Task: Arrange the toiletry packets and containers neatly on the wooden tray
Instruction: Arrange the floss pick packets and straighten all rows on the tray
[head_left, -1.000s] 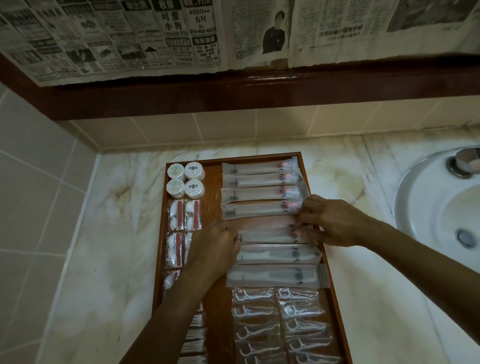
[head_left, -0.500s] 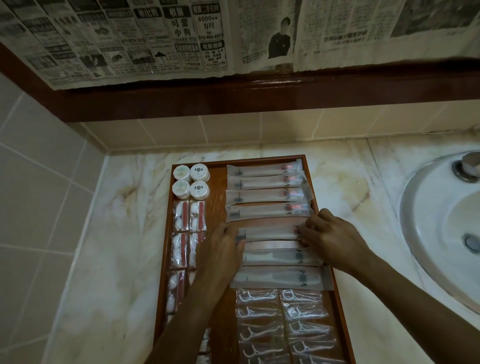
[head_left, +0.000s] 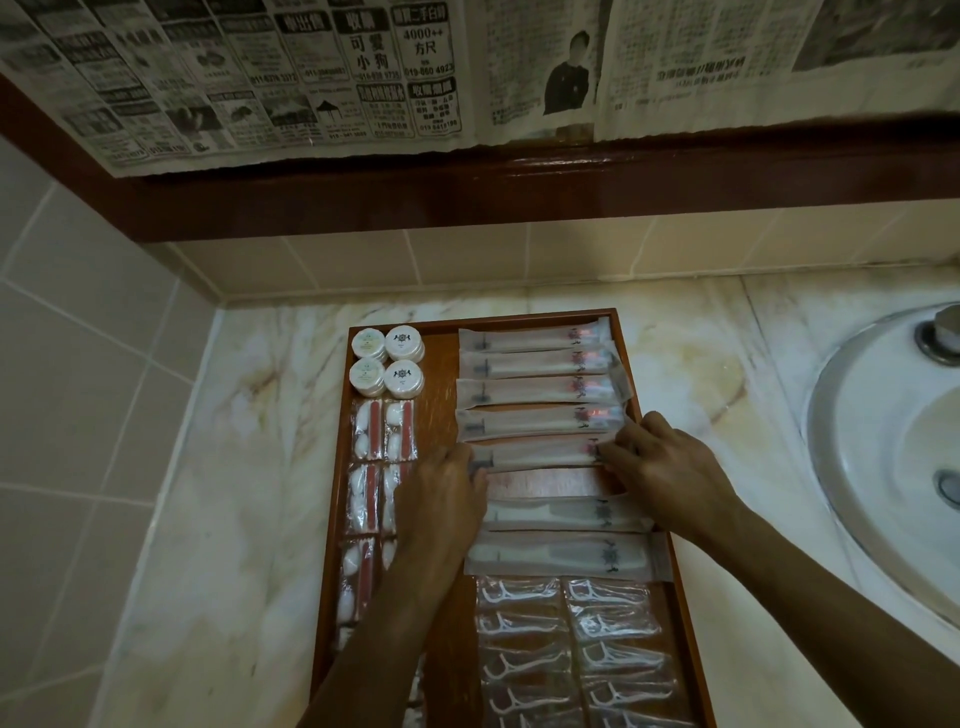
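Marble table (head_left: 218, 509) in front of me, veined cream. White sink (head_left: 883, 467) at the table's right end, metal tap base (head_left: 937, 340) on its rim, drain (head_left: 948, 486) in the bowl. Behind the table: beige wall tiles (head_left: 467, 260), dark wood ledge (head_left: 519, 192), newspaper sheets (head_left: 311, 78) above that.

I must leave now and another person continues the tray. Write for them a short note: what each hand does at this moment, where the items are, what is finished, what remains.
Left hand: fingers on the left end of the fifth toothbrush packet.
Right hand: pinching that packet's right end.
Wooden tray: four round containers in the far left corner, cotton packets in a column below, four toothbrush packets stacked in neat rows, two white packets nearer, floss pick packets nearest.
Done: most rows look aligned.
Left: set the held packet down snug under the fourth; probably close the bare gap below it.
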